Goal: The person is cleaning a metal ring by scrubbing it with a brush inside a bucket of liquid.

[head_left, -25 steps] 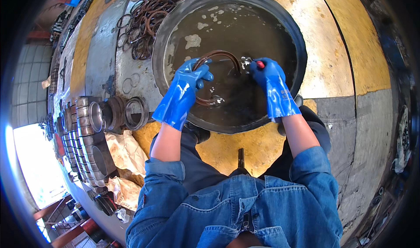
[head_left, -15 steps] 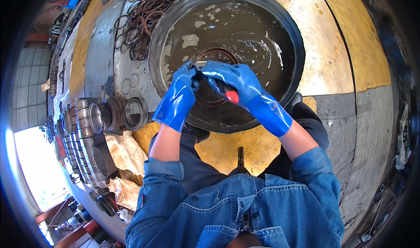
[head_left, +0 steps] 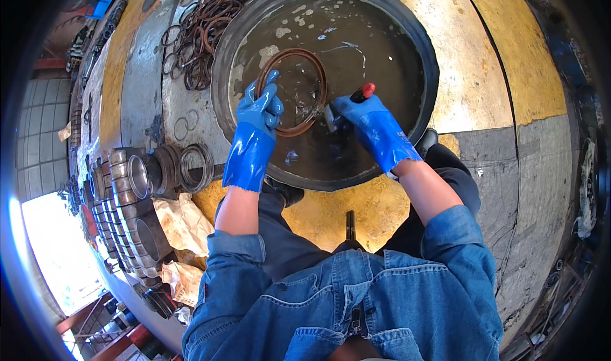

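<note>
Right hand [head_left: 364,116]: gloved in blue, closed round a tool [head_left: 368,88] with a red-ended dark handle; twelve o'clock is straight ahead.
Left hand [head_left: 258,111]: gloved in blue, fingers gripping a brown ring [head_left: 323,76] by its rim, at about the ring's nine o'clock.
Tool: lies slantwise through the right hand, red end toward two o'clock, dark working end toward eight.
Ring: lies between ten and nine o'clock from the right hand and at two from the left, which is the nearer one. Round, so no true long axis; it looks slightly longer from twelve to six, its open face toward the viewer.
Gap: the tool's working end sits just beside the ring's rim, at the ring's four o'clock; whether they touch, I cannot tell.
Water [head_left: 382,46]: murky, behind the ring, with pale froth toward eleven o'clock.
Tub [head_left: 417,27]: round and dark, framing both hands.
Ring pile [head_left: 213,30]: brown, tangled, just outside the tub at ten o'clock.
Metal cylinders [head_left: 137,211]: stacked well apart from the tub, at eight o'clock.
</note>
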Action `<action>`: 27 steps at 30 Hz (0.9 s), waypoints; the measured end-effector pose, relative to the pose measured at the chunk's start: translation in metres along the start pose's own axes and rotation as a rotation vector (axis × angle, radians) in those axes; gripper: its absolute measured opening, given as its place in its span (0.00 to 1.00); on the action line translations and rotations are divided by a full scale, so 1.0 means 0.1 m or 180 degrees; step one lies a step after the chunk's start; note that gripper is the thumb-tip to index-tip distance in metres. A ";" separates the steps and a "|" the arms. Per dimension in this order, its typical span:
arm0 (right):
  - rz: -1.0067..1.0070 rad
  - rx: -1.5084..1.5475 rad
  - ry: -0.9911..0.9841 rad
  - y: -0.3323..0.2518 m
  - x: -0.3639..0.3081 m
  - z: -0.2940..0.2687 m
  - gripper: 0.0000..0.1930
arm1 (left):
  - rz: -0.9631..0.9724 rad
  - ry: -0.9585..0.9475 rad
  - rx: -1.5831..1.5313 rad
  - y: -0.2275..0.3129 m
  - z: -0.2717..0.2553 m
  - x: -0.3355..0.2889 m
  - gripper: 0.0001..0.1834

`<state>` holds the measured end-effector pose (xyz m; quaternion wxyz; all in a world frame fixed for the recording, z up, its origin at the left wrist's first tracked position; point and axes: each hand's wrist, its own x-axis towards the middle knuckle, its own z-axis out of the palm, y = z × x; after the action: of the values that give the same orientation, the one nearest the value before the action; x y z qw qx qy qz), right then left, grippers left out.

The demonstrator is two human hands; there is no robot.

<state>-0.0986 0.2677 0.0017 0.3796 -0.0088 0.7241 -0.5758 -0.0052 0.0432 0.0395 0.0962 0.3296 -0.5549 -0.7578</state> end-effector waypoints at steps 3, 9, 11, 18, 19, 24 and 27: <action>0.0011 -0.0076 -0.0418 0.07 -0.03 0.02 0.15 | -0.0081 0.0155 -0.0028 0.05 -0.07 0.04 0.20; -0.1549 -0.0320 0.0268 -0.21 0.06 -0.10 0.11 | -0.0323 -0.0048 -0.0219 0.09 -0.15 0.12 0.22; -0.1886 0.0045 0.0339 -0.27 0.08 -0.14 0.11 | -0.0455 -0.0012 -0.0125 0.06 -0.07 0.09 0.22; -0.1980 -0.0297 0.0539 -0.17 0.20 -0.17 0.11 | -0.0387 -0.0431 -0.0305 0.01 0.00 -0.01 0.20; -0.1671 -0.0481 0.0450 -0.13 0.22 -0.19 0.10 | -0.0375 -0.0442 -0.0350 0.00 0.02 -0.02 0.20; -0.0461 -0.0561 -0.0034 0.17 0.26 -0.07 0.12 | -0.0095 -0.0395 -0.0175 0.01 0.04 0.00 0.24; -0.0301 -0.0328 -0.0217 0.09 0.00 0.12 0.12 | 0.0003 -0.0250 -0.0152 0.00 0.02 -0.01 0.24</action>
<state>-0.0878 0.2608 -0.0060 0.3754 -0.0822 0.7382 -0.5544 -0.0057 0.0451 0.0405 0.0825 0.2969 -0.5401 -0.7832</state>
